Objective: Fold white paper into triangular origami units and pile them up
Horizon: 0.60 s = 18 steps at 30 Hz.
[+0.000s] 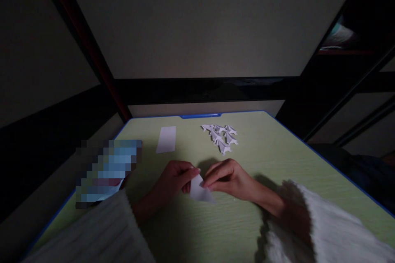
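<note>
A small piece of white paper (pixel 199 193), partly folded, is held between my two hands above the table. My left hand (pixel 177 176) pinches its upper left edge, thumb on top. On the other side, the fingertips of my right hand (pixel 226 178) press together on the paper's right edge. Beyond the hands lies a group of several folded white paper figures (pixel 222 144), with pointed tips. To their left rests a flat white sheet of paper (pixel 166 139).
The pale green table (pixel 277 156) has a blue rim, with a blue strip (pixel 200 116) at its far edge. A blurred-out, bluish flat object (pixel 111 172) lies at the left. Behind the table stands a light panel (pixel 200 24) with a dark band.
</note>
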Motion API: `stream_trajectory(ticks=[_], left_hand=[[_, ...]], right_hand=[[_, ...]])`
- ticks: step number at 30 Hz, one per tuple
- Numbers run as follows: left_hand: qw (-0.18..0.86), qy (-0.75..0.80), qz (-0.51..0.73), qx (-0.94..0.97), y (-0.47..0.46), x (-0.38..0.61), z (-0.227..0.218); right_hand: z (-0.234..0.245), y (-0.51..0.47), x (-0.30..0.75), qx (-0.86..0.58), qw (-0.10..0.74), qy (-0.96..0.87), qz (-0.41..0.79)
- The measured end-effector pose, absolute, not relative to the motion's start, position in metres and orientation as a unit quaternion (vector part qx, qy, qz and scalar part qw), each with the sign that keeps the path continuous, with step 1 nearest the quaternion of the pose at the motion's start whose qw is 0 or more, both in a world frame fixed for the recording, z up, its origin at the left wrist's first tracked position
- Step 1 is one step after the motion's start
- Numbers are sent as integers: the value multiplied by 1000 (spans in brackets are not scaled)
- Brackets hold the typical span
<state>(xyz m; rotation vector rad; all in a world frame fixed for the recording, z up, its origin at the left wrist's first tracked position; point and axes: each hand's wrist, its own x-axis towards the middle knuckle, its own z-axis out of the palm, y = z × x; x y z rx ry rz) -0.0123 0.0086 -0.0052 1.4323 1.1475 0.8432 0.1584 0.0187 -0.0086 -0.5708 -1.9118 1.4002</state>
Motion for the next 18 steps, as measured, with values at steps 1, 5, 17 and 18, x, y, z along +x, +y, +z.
stream_trajectory(ticks=[1, 5, 17, 18], left_hand=[[527, 478, 352, 608, 8, -12, -6], [502, 475, 357, 628, 6, -11, -8], [552, 444, 357, 609, 5, -5, -5], [552, 444, 356, 609, 6, -5, -6]], right_hand=[[-9, 19, 158, -218, 338, -739, 541], [-8, 19, 155, -223, 335, -731, 551], [-10, 16, 151, -339, 349, -707, 513], [-10, 16, 151, -345, 349, -706, 511]])
